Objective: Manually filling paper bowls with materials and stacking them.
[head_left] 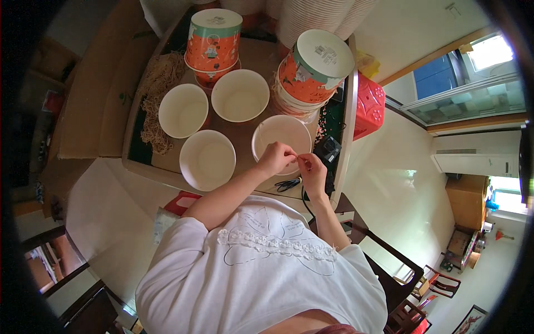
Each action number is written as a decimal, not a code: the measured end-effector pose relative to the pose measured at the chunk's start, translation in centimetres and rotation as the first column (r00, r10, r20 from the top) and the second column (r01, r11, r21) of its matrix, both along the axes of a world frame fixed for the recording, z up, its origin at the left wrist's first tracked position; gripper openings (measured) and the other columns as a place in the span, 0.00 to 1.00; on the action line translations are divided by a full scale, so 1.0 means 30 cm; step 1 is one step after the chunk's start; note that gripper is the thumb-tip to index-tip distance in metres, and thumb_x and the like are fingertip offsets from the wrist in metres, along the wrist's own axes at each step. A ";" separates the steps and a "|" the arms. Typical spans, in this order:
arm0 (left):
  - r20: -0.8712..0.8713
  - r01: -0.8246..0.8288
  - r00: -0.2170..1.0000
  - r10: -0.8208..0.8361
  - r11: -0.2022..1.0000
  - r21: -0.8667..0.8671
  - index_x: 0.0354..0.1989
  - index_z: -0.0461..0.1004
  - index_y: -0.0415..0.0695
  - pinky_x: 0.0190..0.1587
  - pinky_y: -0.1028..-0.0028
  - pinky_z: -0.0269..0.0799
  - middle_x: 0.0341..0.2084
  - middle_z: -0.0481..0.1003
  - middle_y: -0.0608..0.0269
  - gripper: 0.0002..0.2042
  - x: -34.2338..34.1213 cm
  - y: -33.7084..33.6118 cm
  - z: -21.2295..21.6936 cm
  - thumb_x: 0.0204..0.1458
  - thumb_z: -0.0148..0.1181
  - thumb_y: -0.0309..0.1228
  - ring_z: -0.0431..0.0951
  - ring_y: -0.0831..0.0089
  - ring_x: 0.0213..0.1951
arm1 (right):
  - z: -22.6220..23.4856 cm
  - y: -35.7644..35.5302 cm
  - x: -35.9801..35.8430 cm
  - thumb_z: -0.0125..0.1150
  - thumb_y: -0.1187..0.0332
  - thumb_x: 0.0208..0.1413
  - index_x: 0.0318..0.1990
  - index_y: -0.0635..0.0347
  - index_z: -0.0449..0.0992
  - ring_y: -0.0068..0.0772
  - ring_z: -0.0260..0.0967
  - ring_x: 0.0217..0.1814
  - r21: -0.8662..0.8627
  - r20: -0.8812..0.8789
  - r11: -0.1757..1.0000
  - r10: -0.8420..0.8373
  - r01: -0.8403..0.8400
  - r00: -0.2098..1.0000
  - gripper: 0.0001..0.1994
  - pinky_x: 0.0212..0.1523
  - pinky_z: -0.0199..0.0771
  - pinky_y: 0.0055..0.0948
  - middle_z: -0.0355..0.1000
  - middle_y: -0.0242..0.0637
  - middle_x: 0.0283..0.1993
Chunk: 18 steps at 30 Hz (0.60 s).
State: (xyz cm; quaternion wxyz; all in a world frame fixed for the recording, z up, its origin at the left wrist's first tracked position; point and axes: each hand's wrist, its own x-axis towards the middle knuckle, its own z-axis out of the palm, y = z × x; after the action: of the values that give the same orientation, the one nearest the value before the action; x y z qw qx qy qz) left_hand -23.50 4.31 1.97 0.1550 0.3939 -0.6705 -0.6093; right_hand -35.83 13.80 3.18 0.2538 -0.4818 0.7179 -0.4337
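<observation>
White-lined paper buckets crowd a worktop [151, 173] seen from above, with a person's two bare hands meeting at its near right side. The left hand [276, 160] and right hand [314, 173] touch or nearly touch at the fingertips, each with thumb and fingers together in a pinch; whether something thin is held between them is too small to tell. Just below them is the near right bucket [278, 133], its open mouth facing up and its near rim partly hidden by the hands. Three more open buckets stand to its left: a middle bucket [240, 96], a far left bucket [183, 111] and a near left bucket [207, 160]. Beyond are two upside-down orange stacks with green bands, a left stack [211, 53] and a right stack [311, 72]. Tangled tan strands [158, 106] lie along the left edge. To the right sit a small black device [328, 149] and a dark cable [289, 184].
</observation>
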 end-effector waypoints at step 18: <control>0.026 0.023 0.999 -0.022 0.999 -0.035 0.29 0.75 0.36 0.28 0.78 0.73 0.23 0.78 0.61 0.04 0.011 -0.015 -0.055 0.49 0.56 0.24 0.77 0.78 0.25 | 0.029 0.008 -0.002 0.60 0.72 0.48 0.37 0.58 0.73 0.39 0.71 0.28 0.092 -0.250 0.993 0.093 -0.072 0.964 0.08 0.30 0.71 0.32 0.70 0.39 0.35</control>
State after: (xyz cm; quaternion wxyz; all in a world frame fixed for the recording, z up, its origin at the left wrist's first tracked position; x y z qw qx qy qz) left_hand -23.18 3.85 0.31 0.1464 0.3915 -0.6873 -0.5940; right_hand -35.88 14.04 4.04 0.1972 -0.5518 0.7410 -0.3278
